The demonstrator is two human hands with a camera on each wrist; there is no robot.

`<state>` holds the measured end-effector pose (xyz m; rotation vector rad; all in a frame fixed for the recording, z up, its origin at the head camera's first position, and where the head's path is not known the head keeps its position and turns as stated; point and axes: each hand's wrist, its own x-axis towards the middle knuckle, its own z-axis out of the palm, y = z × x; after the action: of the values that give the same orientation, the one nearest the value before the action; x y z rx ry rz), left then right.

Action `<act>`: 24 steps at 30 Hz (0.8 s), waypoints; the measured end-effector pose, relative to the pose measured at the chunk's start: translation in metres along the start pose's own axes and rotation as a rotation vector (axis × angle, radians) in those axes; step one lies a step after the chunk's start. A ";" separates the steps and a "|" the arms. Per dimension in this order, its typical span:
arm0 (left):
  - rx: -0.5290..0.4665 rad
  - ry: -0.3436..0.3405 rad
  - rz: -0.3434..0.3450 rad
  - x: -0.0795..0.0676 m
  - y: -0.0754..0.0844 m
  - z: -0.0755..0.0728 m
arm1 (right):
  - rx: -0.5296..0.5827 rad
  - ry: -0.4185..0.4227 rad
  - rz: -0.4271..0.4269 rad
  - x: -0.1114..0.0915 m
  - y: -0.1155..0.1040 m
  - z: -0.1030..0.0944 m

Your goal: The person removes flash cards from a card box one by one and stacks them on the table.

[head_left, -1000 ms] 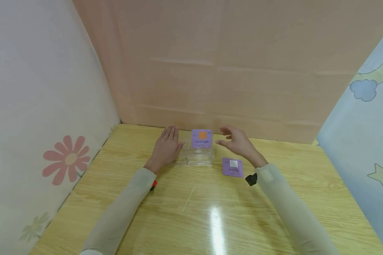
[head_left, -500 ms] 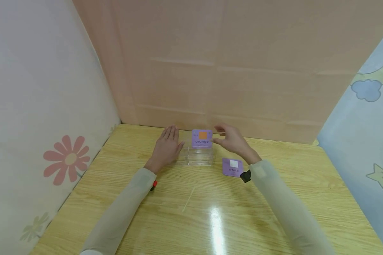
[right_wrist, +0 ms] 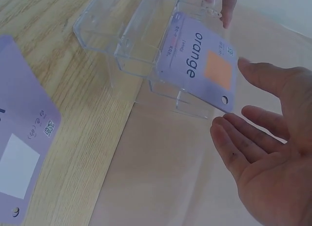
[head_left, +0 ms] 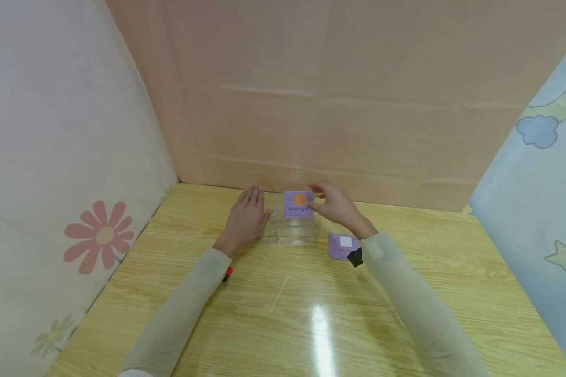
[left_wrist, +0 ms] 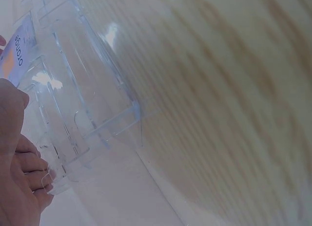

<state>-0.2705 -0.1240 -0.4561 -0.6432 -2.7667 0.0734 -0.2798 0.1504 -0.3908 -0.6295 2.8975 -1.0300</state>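
A purple card printed "orange" [head_left: 298, 204] leans in the upper tier of a clear plastic stepped stand [head_left: 295, 233]. My left hand [head_left: 247, 217] rests along the stand's left side, fingers straight and together, thumb toward the card. In the left wrist view its fingertips lie at the edge of the stand [left_wrist: 97, 89]. My right hand [head_left: 336, 203] is at the card's right edge, thumb in front and the other fingers toward the back. The right wrist view shows a gap between thumb and fingers at the card's holed corner. A second purple card, "white" [head_left: 341, 245], lies on the table below my right wrist.
The wood table [head_left: 245, 324] ends at a brown paper-like backdrop [head_left: 311, 131] close behind the stand. Pale decorated panels stand at left [head_left: 104, 131] and right [head_left: 537, 209]. A black wrist device [head_left: 355, 257] hangs over the "white" card.
My right hand has moved left to the "orange" card's edge, its thumb now overlapping the card. Its wrist device now covers part of the "white" card. The left hand has stayed still.
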 end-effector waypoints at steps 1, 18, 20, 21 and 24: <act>-0.002 -0.002 0.000 0.000 0.000 0.000 | -0.001 0.001 -0.002 0.000 0.000 0.001; 0.009 0.001 -0.001 -0.001 -0.001 0.002 | -0.096 -0.028 -0.065 0.004 -0.003 0.013; 0.010 0.001 0.000 -0.001 -0.001 0.002 | -0.107 -0.031 -0.075 0.005 -0.004 0.014; 0.011 -0.001 0.001 -0.001 -0.001 0.001 | -0.116 -0.031 -0.081 0.005 -0.004 0.015; 0.011 -0.009 0.001 0.000 -0.002 0.001 | -0.129 -0.038 -0.102 0.005 -0.005 0.016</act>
<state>-0.2714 -0.1256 -0.4569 -0.6432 -2.7724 0.0921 -0.2804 0.1358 -0.3994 -0.8000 2.9447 -0.8345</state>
